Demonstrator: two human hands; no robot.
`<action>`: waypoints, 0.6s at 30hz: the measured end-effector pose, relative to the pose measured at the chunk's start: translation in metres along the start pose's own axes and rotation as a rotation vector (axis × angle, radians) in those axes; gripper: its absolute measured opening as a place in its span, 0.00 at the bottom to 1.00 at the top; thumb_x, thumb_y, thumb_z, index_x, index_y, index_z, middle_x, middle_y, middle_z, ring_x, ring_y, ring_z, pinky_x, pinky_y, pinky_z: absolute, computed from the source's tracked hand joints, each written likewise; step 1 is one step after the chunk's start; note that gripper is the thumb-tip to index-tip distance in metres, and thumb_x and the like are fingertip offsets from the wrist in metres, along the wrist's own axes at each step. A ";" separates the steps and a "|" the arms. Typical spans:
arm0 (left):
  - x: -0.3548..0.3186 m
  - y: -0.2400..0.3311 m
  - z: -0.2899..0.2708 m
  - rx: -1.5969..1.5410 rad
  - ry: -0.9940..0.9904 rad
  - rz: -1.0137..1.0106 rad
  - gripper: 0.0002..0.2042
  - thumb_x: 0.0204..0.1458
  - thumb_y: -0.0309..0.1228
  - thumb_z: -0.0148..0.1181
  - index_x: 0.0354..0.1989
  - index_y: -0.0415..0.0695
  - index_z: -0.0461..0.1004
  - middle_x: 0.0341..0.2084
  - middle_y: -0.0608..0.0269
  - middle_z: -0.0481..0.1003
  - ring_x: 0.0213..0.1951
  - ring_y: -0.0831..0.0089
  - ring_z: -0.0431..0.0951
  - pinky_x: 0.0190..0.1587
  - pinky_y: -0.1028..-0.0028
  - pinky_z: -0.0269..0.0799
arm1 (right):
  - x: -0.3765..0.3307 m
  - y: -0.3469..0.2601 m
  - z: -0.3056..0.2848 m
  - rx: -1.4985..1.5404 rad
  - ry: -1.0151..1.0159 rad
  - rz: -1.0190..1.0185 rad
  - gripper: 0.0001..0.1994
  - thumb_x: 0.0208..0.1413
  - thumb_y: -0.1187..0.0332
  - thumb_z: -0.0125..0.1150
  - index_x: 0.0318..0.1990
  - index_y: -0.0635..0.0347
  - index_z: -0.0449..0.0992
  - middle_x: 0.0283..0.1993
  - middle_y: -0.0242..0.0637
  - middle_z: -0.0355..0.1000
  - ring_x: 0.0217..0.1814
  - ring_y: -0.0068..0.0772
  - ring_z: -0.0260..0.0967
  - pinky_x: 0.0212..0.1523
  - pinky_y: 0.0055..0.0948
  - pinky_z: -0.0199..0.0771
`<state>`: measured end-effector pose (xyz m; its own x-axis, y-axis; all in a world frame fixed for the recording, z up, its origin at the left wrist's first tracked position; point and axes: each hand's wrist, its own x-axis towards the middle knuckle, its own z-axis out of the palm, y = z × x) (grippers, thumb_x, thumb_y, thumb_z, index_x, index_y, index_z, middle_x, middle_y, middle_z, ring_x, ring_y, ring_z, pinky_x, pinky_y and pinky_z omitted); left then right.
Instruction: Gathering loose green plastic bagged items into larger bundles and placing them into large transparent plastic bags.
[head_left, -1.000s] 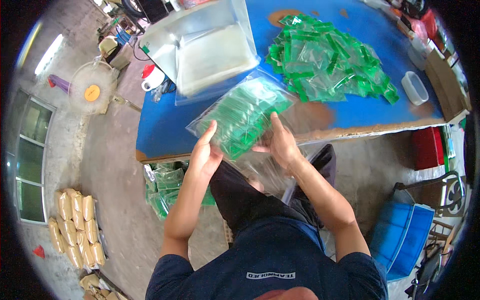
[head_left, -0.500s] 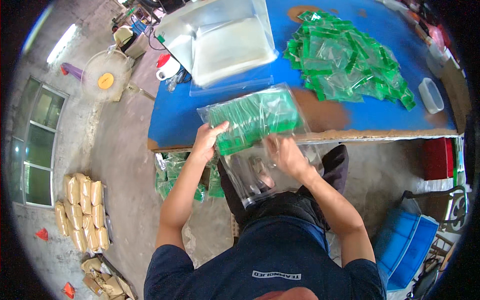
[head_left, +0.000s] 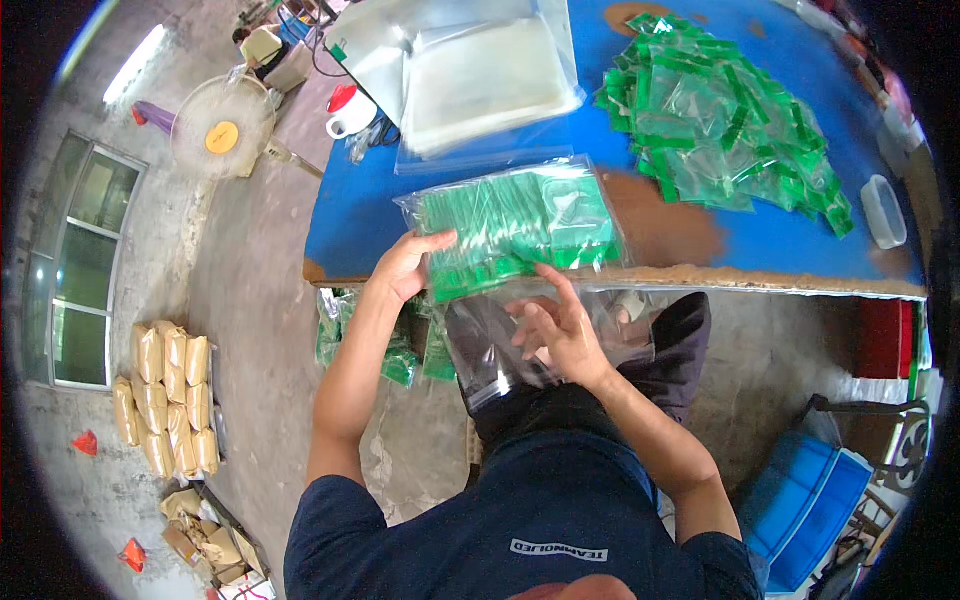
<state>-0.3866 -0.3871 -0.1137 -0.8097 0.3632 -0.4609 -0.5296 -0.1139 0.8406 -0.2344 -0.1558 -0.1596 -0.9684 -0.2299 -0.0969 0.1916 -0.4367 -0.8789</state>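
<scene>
A large clear plastic bag (head_left: 478, 345) is packed with a row of flat green-and-clear packets (head_left: 515, 220). It lies over the table's near edge, and its loose open end hangs toward my lap. My left hand (head_left: 405, 265) grips the bag's left side, thumb on top and the other fingers hidden below. Beside the lower edge of the packets, my right hand (head_left: 562, 325) has its fingers spread over the clear flap. Its forefinger reaches the green edge; whether it presses there I cannot tell.
On the blue table (head_left: 360, 220) are a stack of clear bags (head_left: 490, 85), a heap of green-edged packets (head_left: 730, 120), a white tub (head_left: 883, 212) and a red-and-white jug (head_left: 350, 112). More green packets (head_left: 400, 365) lie below. Blue crates (head_left: 810, 510) stand right.
My right hand has opened from a closed grip near the bag's lower edge and moved slightly down. My left hand keeps its hold. The whole view has shifted a little.
</scene>
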 end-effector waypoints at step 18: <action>0.029 -0.026 0.056 1.798 -0.174 0.792 0.28 0.63 0.48 0.46 0.71 0.59 0.55 0.73 0.60 0.42 0.74 0.53 0.37 0.72 0.47 0.27 | -0.022 0.025 -0.016 0.073 -0.178 0.343 0.16 0.66 0.69 0.51 0.58 0.64 0.65 0.43 0.43 0.74 0.38 0.29 0.75 0.36 0.27 0.81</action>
<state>-0.3818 -0.3216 -0.1325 -0.6066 0.7943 0.0321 0.7908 0.5988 0.1269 -0.2107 -0.1479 -0.1871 -0.8045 -0.5175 -0.2914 0.5166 -0.3676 -0.7733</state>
